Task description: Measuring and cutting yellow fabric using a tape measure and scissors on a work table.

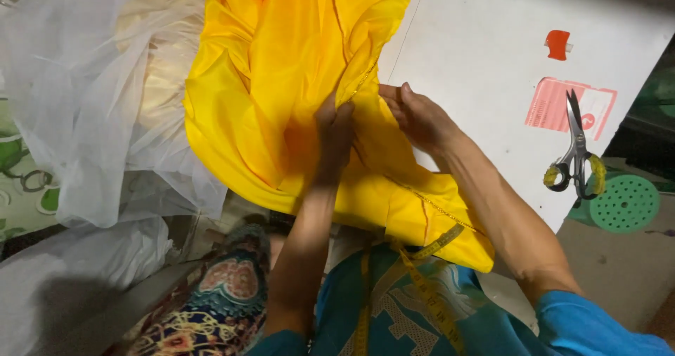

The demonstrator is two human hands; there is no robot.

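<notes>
Now both hands pinch the edge of a yellow cloth on a white table.

Far left lies white netting (84, 96); beside it the yellow cloth (267, 82) is heaped at the table's (478, 54) near-left edge and spills toward the person. The left hand (334, 134) is closed on a fold at the seam, and the right hand (418, 117), just beside it, grips the same edge. A tape measure (422, 272) hangs at the chest. Scissors (576, 152) rest far right on a pink paper (548, 106). Judging by this, keeping the seam taut between close-set fingers, with the slippery cloth flat, would serve best.
</notes>
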